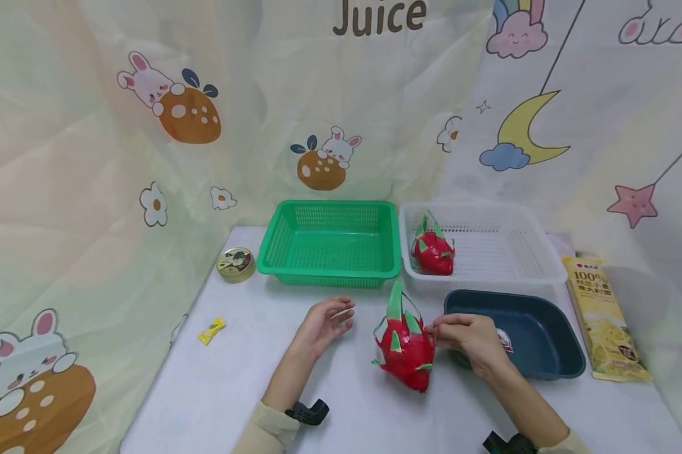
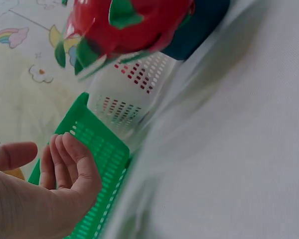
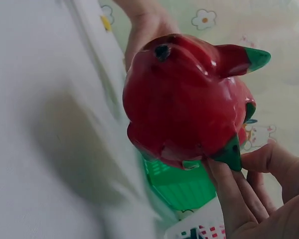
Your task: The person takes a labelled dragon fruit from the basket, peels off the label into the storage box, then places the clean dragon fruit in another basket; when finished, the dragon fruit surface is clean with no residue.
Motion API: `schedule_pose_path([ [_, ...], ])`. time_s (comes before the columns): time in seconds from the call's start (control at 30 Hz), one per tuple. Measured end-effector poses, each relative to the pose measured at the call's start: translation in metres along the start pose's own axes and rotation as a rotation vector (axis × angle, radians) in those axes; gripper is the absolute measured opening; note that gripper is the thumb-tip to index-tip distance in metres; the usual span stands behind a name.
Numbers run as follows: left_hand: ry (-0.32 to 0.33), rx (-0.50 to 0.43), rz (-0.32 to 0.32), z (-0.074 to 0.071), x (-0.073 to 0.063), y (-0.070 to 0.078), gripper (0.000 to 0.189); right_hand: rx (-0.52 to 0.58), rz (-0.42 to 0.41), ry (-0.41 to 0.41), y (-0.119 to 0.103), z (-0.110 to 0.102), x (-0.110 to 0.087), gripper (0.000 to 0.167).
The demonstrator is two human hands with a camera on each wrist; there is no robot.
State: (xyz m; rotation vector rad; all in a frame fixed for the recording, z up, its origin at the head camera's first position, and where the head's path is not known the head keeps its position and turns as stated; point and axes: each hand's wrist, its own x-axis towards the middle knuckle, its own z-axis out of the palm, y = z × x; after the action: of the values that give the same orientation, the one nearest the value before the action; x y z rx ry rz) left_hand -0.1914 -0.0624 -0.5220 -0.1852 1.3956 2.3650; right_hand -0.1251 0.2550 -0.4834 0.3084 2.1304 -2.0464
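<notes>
A red dragon fruit [image 1: 407,353] with green leafy tips is held by my right hand [image 1: 470,340], whose thumb and fingers pinch one of its scales. In the right wrist view the dragon fruit [image 3: 184,104] hangs above the white cloth, its dark end toward the camera, and the right hand [image 3: 264,194] grips a green tip. My left hand [image 1: 326,326] is to the left of the fruit, apart from it, fingers loosely bent and holding nothing. The left wrist view shows that hand [image 2: 55,184] before the green basket [image 2: 107,144].
Behind the hands stand a green basket [image 1: 329,274] and a white basket [image 1: 505,272] with a second dragon fruit [image 1: 433,253] inside. A dark blue basin [image 1: 545,334] and a yellow pasta packet [image 1: 604,321] are at right. A round tin [image 1: 236,265] and a yellow wrapped candy [image 1: 212,330] lie left.
</notes>
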Motion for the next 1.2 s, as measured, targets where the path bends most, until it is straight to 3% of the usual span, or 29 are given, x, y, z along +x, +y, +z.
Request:
schedule_pose_path([
  [0.2,0.000,-0.011,-0.010,0.001,0.000,0.000,0.018,0.045,0.030,-0.018,-0.002,-0.020,-0.008,0.023],
  [0.4,-0.038,-0.017,-0.031,0.010,0.005,-0.001,0.030,0.107,0.005,-0.022,-0.020,-0.040,-0.010,0.006],
  [0.53,-0.072,-0.066,-0.042,0.018,0.009,-0.001,0.044,0.153,-0.007,-0.033,-0.037,-0.055,-0.006,0.010],
  [0.77,-0.117,-0.115,-0.060,0.037,0.015,-0.001,0.050,0.291,-0.041,-0.088,-0.057,-0.087,0.015,0.028],
  [1.03,-0.244,-0.202,-0.102,0.058,0.024,-0.004,0.057,0.431,-0.065,-0.092,-0.078,-0.122,0.036,0.029],
  [1.2,-0.207,-0.287,-0.096,0.067,0.031,-0.011,0.062,0.409,-0.056,-0.067,-0.086,-0.141,0.051,0.027],
])
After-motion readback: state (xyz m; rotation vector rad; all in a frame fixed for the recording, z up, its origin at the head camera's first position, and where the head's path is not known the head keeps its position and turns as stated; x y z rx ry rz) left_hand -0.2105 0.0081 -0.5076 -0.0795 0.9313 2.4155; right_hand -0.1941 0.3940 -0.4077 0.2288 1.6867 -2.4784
